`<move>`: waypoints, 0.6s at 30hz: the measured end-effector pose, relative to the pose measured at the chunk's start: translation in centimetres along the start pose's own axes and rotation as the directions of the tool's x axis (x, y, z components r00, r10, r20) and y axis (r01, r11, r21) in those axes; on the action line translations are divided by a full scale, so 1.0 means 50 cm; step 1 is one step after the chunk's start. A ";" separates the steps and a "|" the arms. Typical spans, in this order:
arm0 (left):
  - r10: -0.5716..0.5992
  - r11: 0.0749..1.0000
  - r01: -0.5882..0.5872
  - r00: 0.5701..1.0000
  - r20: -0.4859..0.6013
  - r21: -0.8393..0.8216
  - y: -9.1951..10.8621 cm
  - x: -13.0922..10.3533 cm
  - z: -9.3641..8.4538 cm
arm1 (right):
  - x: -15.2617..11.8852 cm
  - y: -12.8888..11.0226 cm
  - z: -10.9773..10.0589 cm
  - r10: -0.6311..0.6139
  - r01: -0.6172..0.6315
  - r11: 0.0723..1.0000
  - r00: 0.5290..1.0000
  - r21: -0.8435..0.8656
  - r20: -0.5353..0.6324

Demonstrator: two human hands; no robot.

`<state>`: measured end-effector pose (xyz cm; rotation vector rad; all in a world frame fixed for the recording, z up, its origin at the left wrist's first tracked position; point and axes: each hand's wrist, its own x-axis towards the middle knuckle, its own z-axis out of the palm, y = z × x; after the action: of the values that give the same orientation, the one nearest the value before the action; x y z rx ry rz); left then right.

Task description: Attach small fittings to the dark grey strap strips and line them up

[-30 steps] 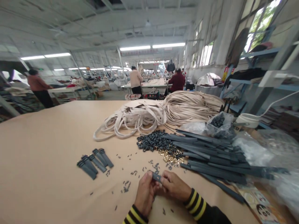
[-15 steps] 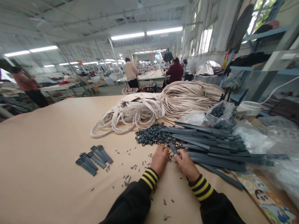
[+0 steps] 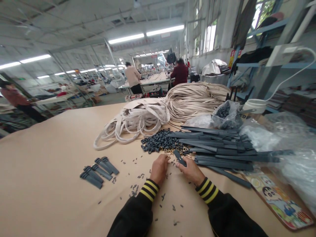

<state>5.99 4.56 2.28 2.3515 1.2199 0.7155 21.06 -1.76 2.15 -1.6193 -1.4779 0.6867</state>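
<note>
My right hand [image 3: 191, 170] grips a short dark strap piece [image 3: 180, 158], which points up and to the left with small holes along it. Just left of it, my left hand [image 3: 159, 168] has its fingers pinched together; a bit of gold metal shows at the fingertips, too small to name. Gold buckles [image 3: 184, 150] lie beyond both hands, beside a pile of small dark loops [image 3: 160, 141]. Long dark strips [image 3: 222, 162] are stacked to the right. Several finished-looking dark strap pieces with loops [image 3: 95, 174] lie at the left.
Tiny dark bits [image 3: 134, 190] are scattered over the tan tabletop [image 3: 61, 141]. Behind lie white looped straps [image 3: 133, 120] and a coiled beige bundle [image 3: 195, 98]. Plastic bags [image 3: 261, 138] and a cartoon-printed board [image 3: 278, 200] are at the right. People stand at the far tables.
My left hand has moved left and back from the gold buckles, apart from the strap piece. My right hand still holds that piece, now slightly lower. The camera view has shifted a little.
</note>
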 end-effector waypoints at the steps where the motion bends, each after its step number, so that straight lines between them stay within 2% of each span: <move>1: -0.070 0.990 0.073 0.997 0.022 -0.122 0.003 -0.011 -0.008 | -0.001 -0.001 0.001 -0.011 0.011 1.000 1.000 0.009 0.005; 2: -0.153 0.946 0.166 0.986 0.068 -0.280 0.006 -0.024 -0.016 | -0.002 -0.002 0.003 -0.021 0.021 0.999 1.000 0.028 0.018; 3: -0.235 0.854 0.269 0.963 0.131 -0.445 0.009 -0.039 -0.023 | -0.004 -0.004 0.006 -0.032 0.030 0.998 0.999 0.055 0.038; 4: -0.305 0.725 0.365 0.930 0.203 -0.584 0.011 -0.054 -0.029 | -0.007 -0.007 0.010 -0.045 0.040 0.996 0.997 0.084 0.064; 5: -0.356 0.594 0.434 0.897 0.263 -0.677 0.012 -0.068 -0.032 | -0.010 -0.010 0.015 -0.062 0.051 0.992 0.994 0.112 0.093; 7: -0.423 0.446 0.494 0.851 0.311 -0.746 0.011 -0.092 -0.034 | -0.018 -0.016 0.027 -0.095 0.073 0.986 0.985 0.151 0.143; 9: -0.470 0.420 0.516 0.827 0.307 -0.747 0.010 -0.105 -0.030 | -0.026 -0.020 0.040 -0.118 0.088 0.982 0.977 0.165 0.178; 11: -0.480 0.469 0.513 0.831 0.280 -0.718 0.011 -0.108 -0.022 | -0.032 -0.023 0.049 -0.133 0.099 0.980 0.971 0.173 0.198; 13: -0.442 0.533 0.492 0.856 0.269 -0.688 0.016 -0.106 -0.015 | -0.033 -0.024 0.052 -0.137 0.103 0.980 0.968 0.170 0.208; 15: -0.376 0.559 0.471 0.877 0.298 -0.683 0.022 -0.105 -0.012 | -0.030 -0.022 0.048 -0.111 0.086 0.989 0.971 0.125 0.211; 18: -0.292 0.494 0.487 0.873 0.390 -0.721 0.029 -0.109 -0.016 | -0.024 -0.019 0.037 -0.046 0.039 0.999 0.975 0.035 0.216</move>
<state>3.73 -0.68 2.32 1.2725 0.9719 0.6328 18.85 -2.60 1.83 -1.5222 -1.6443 0.8804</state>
